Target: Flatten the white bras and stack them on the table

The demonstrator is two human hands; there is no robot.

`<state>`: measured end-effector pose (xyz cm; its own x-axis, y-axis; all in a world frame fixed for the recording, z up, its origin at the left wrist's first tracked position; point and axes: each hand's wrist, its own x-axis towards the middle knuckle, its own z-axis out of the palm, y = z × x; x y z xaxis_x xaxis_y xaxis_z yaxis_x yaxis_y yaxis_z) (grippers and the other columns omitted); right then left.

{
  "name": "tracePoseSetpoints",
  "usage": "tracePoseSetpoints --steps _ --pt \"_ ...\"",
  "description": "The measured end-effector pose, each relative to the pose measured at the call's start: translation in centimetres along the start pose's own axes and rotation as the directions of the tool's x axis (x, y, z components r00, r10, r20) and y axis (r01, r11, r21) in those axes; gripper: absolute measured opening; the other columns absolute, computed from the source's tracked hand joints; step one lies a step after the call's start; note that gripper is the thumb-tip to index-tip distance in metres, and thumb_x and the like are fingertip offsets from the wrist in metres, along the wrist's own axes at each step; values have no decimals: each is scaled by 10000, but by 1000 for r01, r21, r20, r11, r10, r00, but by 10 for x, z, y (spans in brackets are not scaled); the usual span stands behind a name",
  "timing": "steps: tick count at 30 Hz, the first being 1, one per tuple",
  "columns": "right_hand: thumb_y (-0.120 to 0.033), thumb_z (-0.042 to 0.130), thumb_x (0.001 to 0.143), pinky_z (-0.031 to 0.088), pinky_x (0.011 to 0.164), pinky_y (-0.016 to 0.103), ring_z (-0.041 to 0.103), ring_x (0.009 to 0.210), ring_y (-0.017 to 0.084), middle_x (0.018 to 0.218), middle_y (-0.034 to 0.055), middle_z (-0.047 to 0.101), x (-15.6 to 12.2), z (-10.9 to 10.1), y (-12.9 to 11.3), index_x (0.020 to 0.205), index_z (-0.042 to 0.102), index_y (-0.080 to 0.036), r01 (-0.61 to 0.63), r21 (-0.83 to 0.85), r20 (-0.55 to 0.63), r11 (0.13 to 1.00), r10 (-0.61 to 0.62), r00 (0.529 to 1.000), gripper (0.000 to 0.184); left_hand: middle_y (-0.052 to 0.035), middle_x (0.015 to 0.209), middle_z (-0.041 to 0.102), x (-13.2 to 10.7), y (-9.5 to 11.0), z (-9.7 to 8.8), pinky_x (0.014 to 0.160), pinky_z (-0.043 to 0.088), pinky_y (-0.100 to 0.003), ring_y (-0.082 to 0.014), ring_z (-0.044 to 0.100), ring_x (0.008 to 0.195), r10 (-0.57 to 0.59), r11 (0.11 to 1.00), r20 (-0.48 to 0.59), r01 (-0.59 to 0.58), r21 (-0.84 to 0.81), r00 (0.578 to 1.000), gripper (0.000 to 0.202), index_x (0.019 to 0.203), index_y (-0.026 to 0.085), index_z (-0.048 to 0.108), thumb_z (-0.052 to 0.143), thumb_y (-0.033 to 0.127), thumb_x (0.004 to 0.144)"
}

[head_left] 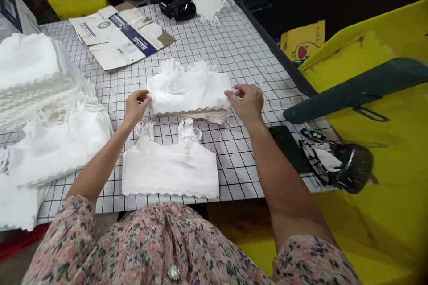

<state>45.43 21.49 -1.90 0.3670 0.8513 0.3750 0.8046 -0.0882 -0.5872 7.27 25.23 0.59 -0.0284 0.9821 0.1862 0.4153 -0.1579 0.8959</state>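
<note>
A small pile of white strappy crop tops lies on the checked cloth in front of me, scalloped hems toward me. My left hand [136, 105] is closed in a pinch at the left edge of the uppermost white crop top [190, 91]. At its right edge, the thumb and fingers of my right hand [248, 102] pinch the fabric too. Nearer to me, another white crop top [170, 171] lies flat, its thin straps loosely bunched at the upper end. Neither hand touches that one.
Stacks of white tops [30, 62] fill the left of the table [247, 53]. Flattened cardboard [117, 37] and a black object [180, 10] lie farther back. At right are a dark phone-like slab [287, 146], eyeglasses [314, 162], a dark green roll [354, 91] and yellow bins [377, 48].
</note>
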Motion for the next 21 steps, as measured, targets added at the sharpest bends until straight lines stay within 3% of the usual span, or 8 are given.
tracePoseSetpoints --steps 5,10,15,21 --pt "-205 692 778 524 1037 530 609 884 289 758 39 617 14 24 -3 758 515 -276 -37 28 -7 999 37 999 192 13 747 666 5 5 11 739 537 -300 -138 603 703 -105 992 -12 104 -71 994 134 893 197 743 793 150 777" --pt "-199 680 779 542 972 493 590 802 261 743 19 582 10 17 -9 753 457 -282 -73 66 4 995 73 997 239 13 782 636 5 13 18 744 490 -304 -148 585 740 -95 994 -38 98 57 995 210 876 207 710 897 266 801" --pt "-232 652 841 553 910 466 619 758 253 806 38 631 10 2 -5 828 478 -275 -132 158 -116 979 151 982 180 -22 940 638 9 17 32 869 507 -361 -198 612 882 -79 967 -62 92 237 995 297 897 219 672 947 263 794" --pt "-308 705 813 556 800 434 603 707 239 716 13 620 4 0 10 806 547 -261 -204 176 -19 963 211 977 165 -69 1107 652 7 12 40 1057 480 -475 -292 626 1092 -8 923 -87 41 383 996 428 996 237 626 982 319 773"
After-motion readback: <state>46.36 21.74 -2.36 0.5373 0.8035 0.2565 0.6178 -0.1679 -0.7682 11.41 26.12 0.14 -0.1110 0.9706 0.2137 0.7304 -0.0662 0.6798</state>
